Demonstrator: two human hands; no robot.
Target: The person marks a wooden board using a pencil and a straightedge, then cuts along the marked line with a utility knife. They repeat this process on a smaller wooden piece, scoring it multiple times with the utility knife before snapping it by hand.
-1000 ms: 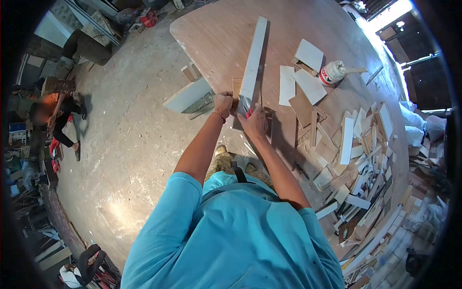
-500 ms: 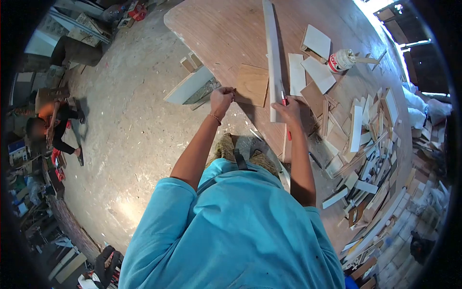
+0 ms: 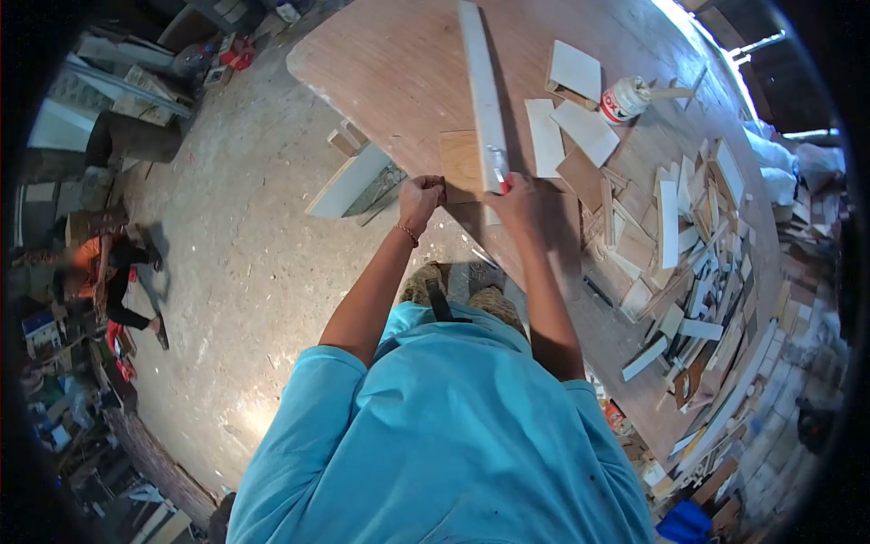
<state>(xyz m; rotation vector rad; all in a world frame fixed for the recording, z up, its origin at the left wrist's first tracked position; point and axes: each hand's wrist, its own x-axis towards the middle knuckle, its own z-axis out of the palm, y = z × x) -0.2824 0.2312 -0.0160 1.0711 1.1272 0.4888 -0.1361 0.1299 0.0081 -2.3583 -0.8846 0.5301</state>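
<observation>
A long white strip of wood [image 3: 480, 82] lies on the table across a thin brown wood sheet [image 3: 460, 161]. My right hand [image 3: 517, 207] is at the strip's near end, closed around a red-handled utility knife [image 3: 504, 183]. The knife points away from me, against the strip; its blade is hard to make out. My left hand [image 3: 420, 201] is closed at the table edge, fingertips pinched at the sheet's near left corner. What those fingers hold is too small to see clearly.
Several white panels [image 3: 576, 71] and a glue tub [image 3: 623, 100] with a stick in it are on the table [image 3: 390, 54]. Many wood offcuts [image 3: 669, 222] pile up at right. A board [image 3: 349, 181] leans below the left edge. Another person [image 3: 100, 272] sits at far left.
The white strip and my right hand with the knife have shifted left, over more of the brown sheet. My left hand stays near the sheet's corner. The view has turned slightly.
</observation>
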